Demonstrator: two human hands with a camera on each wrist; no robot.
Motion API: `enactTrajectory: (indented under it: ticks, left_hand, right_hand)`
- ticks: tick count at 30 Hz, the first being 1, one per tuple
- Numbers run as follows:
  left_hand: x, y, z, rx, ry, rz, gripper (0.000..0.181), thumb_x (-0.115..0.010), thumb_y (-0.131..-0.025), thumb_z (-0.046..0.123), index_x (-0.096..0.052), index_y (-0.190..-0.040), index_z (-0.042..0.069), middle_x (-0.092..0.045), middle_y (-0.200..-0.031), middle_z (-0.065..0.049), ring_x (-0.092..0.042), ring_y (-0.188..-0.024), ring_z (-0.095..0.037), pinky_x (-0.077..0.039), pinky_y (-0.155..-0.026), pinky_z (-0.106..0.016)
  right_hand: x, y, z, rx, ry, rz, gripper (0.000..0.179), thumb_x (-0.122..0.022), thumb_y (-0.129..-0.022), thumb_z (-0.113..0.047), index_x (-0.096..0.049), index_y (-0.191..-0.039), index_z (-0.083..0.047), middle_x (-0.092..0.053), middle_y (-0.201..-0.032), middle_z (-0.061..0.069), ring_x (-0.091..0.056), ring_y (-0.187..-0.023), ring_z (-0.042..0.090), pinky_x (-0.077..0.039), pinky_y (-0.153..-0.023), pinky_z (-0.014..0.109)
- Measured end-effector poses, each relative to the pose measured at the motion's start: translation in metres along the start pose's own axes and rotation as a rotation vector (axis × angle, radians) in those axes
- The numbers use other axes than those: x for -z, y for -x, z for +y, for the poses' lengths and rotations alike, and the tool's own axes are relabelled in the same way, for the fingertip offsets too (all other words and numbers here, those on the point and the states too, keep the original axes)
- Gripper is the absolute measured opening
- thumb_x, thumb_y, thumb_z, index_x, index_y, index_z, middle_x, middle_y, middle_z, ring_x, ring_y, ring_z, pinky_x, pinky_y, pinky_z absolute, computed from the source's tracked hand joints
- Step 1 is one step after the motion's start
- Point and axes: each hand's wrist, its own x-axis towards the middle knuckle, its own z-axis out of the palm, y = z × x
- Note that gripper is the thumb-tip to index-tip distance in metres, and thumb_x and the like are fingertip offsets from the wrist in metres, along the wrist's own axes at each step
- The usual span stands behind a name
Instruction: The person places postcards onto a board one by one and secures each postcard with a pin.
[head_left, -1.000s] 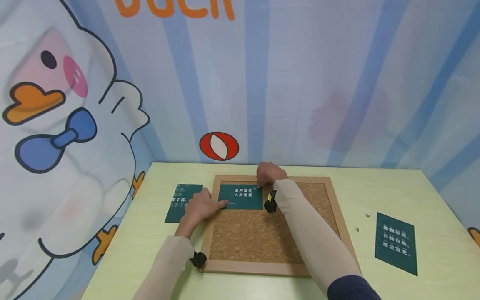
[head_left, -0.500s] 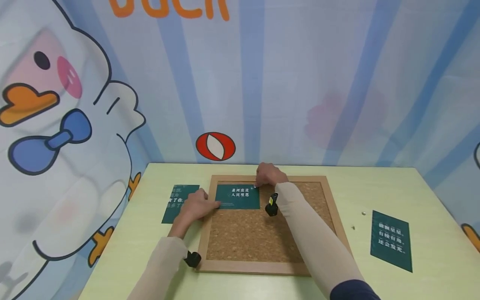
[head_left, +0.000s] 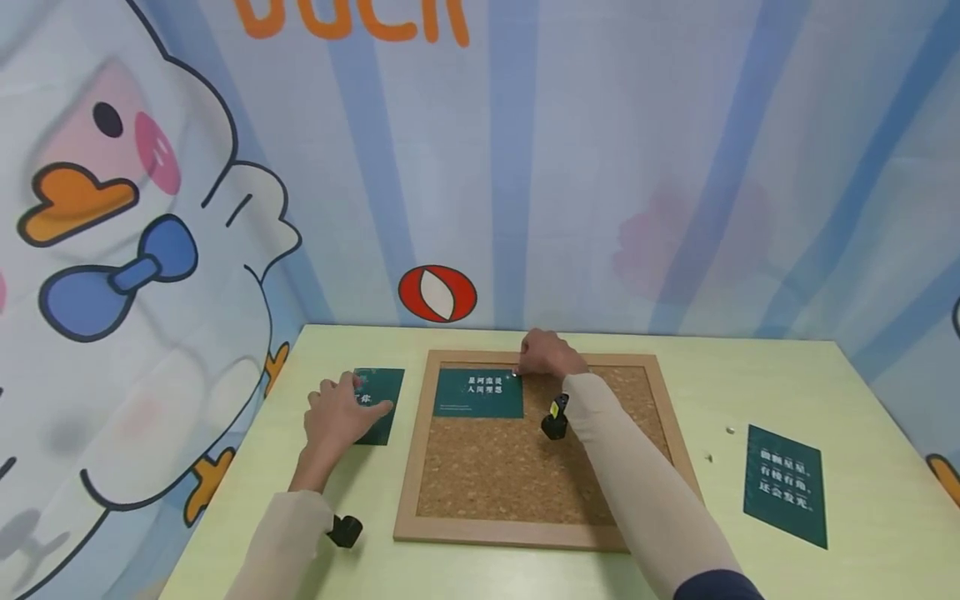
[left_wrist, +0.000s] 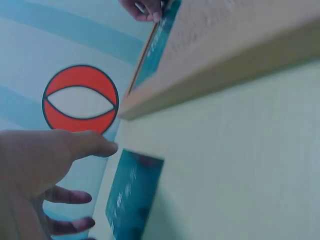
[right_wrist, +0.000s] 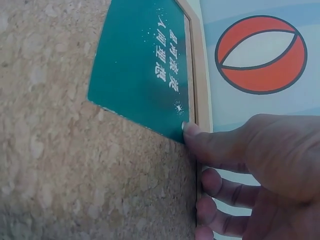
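Across the upper left of a framed corkboard [head_left: 517, 471] lies a dark green card [head_left: 477, 400] with white characters. My right hand [head_left: 549, 352] is at its upper right corner. In the right wrist view the thumb [right_wrist: 200, 141] presses that corner, a bright speck at its tip, while the other fingers curl at the board's wooden rim [right_wrist: 201, 90]. My left hand [head_left: 336, 414] is off the board, fingers spread and holding nothing. It is over a second green card [head_left: 386, 400] on the table, partly covering it in the head view.
Right of the board, two small metallic pieces, one [head_left: 731, 430] behind the other [head_left: 709, 457], lie on the pale table [head_left: 750, 367]. A third green card [head_left: 786, 486] lies further right. A printed cloth backdrop [head_left: 585, 167] rises behind the table's far edge.
My left hand has left the pinned-down card's left edge and moved left over the second card, fingers spreading. My right hand stays at the card's upper right corner.
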Motion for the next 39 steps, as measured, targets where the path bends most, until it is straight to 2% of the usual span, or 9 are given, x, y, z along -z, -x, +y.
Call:
enactTrajectory:
  ticks: [4,8,15,22,26,28,31,34,39]
  left_hand:
    - [0.0,0.004,-0.012,0.041,-0.043,-0.032,0.092,-0.082,-0.085,0.05,-0.041,-0.146,-0.005,-0.038,-0.137,-0.041,-0.036,-0.127,-0.061,-0.036,-0.097,-0.075]
    - [0.001,0.007,-0.019,0.069,-0.059,-0.087,0.102,-0.085,-0.082,0.05,-0.034,-0.15,-0.007,-0.036,-0.137,-0.045,-0.033,-0.13,-0.065,-0.035,-0.097,-0.077]
    - [0.007,0.007,-0.021,0.103,-0.039,-0.163,0.104,-0.085,-0.084,0.044,-0.027,-0.151,-0.011,-0.037,-0.141,-0.046,-0.032,-0.133,-0.066,-0.032,-0.1,-0.078]
    - [0.007,0.009,-0.027,0.101,-0.02,-0.184,0.108,-0.087,-0.081,0.046,-0.027,-0.148,-0.015,-0.041,-0.136,-0.046,-0.037,-0.128,-0.064,-0.034,-0.099,-0.075]
    - [0.005,0.011,-0.028,0.103,-0.005,-0.196,0.112,-0.087,-0.08,0.047,-0.026,-0.148,-0.017,-0.039,-0.138,-0.047,-0.036,-0.129,-0.065,-0.034,-0.101,-0.075]
    - [0.005,0.011,-0.028,0.113,-0.002,-0.2,0.114,-0.087,-0.08,0.047,-0.023,-0.148,-0.019,-0.036,-0.139,-0.048,-0.034,-0.13,-0.065,-0.033,-0.102,-0.074]
    - [0.006,0.011,-0.028,0.128,-0.007,-0.205,0.118,-0.087,-0.08,0.046,-0.02,-0.149,-0.02,-0.034,-0.14,-0.05,-0.032,-0.132,-0.066,-0.033,-0.103,-0.074]
    - [0.008,0.01,-0.03,0.136,-0.011,-0.204,0.118,-0.087,-0.08,0.046,-0.019,-0.148,-0.021,-0.033,-0.139,-0.05,-0.033,-0.131,-0.066,-0.033,-0.103,-0.074]
    - [0.012,0.009,-0.031,0.137,-0.013,-0.194,0.119,-0.088,-0.078,0.047,-0.019,-0.147,-0.022,-0.035,-0.137,-0.05,-0.035,-0.129,-0.066,-0.034,-0.103,-0.073]
  right_hand:
    - [-0.001,0.003,0.003,0.001,0.006,0.018,0.025,-0.073,-0.099,-0.022,-0.07,-0.081,-0.004,-0.051,-0.065,0.001,-0.044,-0.06,0.017,-0.037,-0.058,0.034]
    - [-0.001,0.006,0.004,0.008,0.009,0.036,0.026,-0.073,-0.099,-0.023,-0.07,-0.082,-0.005,-0.052,-0.066,0.001,-0.045,-0.061,0.017,-0.037,-0.058,0.034]
    - [-0.001,0.014,0.011,-0.003,-0.013,0.083,0.029,-0.075,-0.097,-0.026,-0.062,-0.08,-0.007,-0.051,-0.073,0.003,-0.048,-0.067,0.019,-0.038,-0.061,0.035]
    - [-0.003,0.017,0.017,-0.012,0.0,0.109,0.033,-0.078,-0.095,-0.034,-0.063,-0.095,-0.004,-0.059,-0.087,0.008,-0.053,-0.077,0.022,-0.044,-0.067,0.037]
    - [-0.002,0.02,0.022,-0.027,0.025,0.12,0.04,-0.079,-0.092,-0.041,-0.064,-0.098,-0.005,-0.063,-0.092,0.009,-0.058,-0.082,0.026,-0.049,-0.08,0.047]
    - [0.001,0.023,0.027,-0.037,0.034,0.129,0.041,-0.079,-0.091,-0.043,-0.063,-0.098,-0.006,-0.063,-0.093,0.01,-0.06,-0.086,0.029,-0.046,-0.091,0.057]
    - [0.006,0.029,0.036,-0.053,0.033,0.145,0.04,-0.079,-0.091,-0.042,-0.062,-0.098,-0.007,-0.063,-0.095,0.01,-0.059,-0.095,0.035,-0.035,-0.102,0.068]
    - [0.014,0.036,0.05,-0.059,0.022,0.157,0.037,-0.078,-0.093,-0.039,-0.059,-0.1,-0.008,-0.062,-0.097,0.011,-0.057,-0.103,0.041,-0.027,-0.106,0.073]
    - [0.029,0.047,0.078,-0.07,0.014,0.168,0.03,-0.073,-0.097,-0.034,-0.057,-0.1,-0.009,-0.06,-0.099,0.013,-0.053,-0.11,0.049,-0.025,-0.103,0.077]
